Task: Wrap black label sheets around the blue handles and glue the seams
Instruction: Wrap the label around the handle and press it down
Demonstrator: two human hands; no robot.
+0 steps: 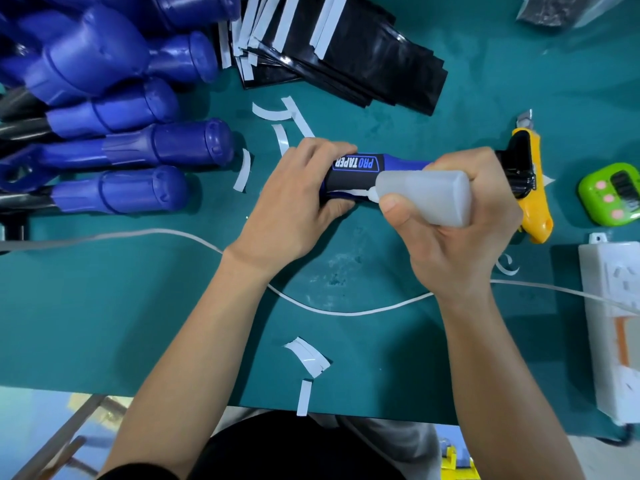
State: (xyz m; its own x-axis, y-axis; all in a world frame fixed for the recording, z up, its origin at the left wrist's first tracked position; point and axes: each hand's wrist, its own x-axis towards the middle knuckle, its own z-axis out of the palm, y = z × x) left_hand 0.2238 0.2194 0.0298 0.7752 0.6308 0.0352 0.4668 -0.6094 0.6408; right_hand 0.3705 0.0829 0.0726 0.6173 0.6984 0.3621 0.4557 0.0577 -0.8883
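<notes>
Head view: your left hand (294, 199) grips the blue handle (398, 164) at its left end, fingers curled over the top and thumb underneath. The handle lies crosswise at mid-table, wrapped in a black label (349, 178) printed PRO TAPER. Your right hand (467, 244) is closed round a translucent glue bottle (426, 195), with the nozzle (373, 194) touching the near edge of the label. Bare blue handles (121, 98) are piled far left. Black label sheets (363, 64) are stacked at far centre. A yellow utility knife (533, 202) lies just right of your right hand, and a green timer (611, 199) sits further right. A white cable (346, 311) runs under both wrists on the green table (104, 306). White backing strips (310, 356) are scattered near and far.
</notes>
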